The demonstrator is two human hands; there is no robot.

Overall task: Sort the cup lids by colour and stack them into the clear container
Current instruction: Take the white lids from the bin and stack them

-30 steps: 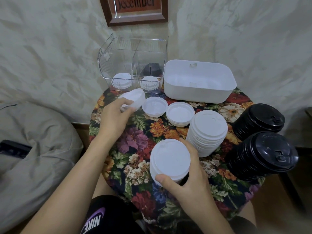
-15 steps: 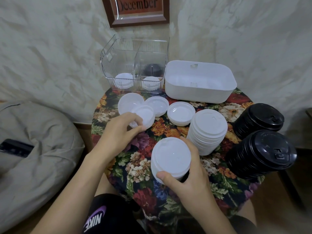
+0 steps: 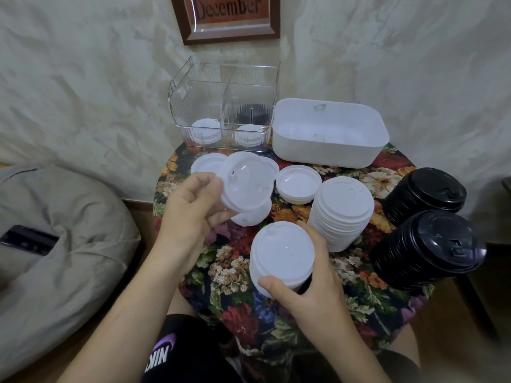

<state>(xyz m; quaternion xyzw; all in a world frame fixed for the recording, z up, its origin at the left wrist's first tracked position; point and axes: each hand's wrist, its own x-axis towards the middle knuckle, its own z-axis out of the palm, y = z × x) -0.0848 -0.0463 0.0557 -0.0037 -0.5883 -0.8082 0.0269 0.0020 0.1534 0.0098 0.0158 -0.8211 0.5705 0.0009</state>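
Observation:
My left hand (image 3: pixel 190 208) pinches a white cup lid (image 3: pixel 246 186), tilted up above the table with another lid under it. My right hand (image 3: pixel 307 288) grips a stack of white lids (image 3: pixel 282 252) near the table's front. A taller white stack (image 3: pixel 341 211) stands beside it, and a short stack of upturned white lids (image 3: pixel 298 183) lies behind. Two stacks of black lids (image 3: pixel 425 192) (image 3: pixel 431 250) lean at the right. The clear container (image 3: pixel 224 106) at the back holds white lids (image 3: pixel 204 129) in its front compartments and black lids (image 3: pixel 253 111) in a rear one.
A white rectangular tub (image 3: pixel 329 134) sits right of the clear container. The small round table has a floral cloth (image 3: pixel 237 264). A grey beanbag (image 3: pixel 55 239) with a dark phone (image 3: pixel 27 239) on it lies to the left. The wall is close behind.
My left hand drew back from the far lids toward me and lifted a white lid, tilting it up. My right hand kept hold of its stack in place.

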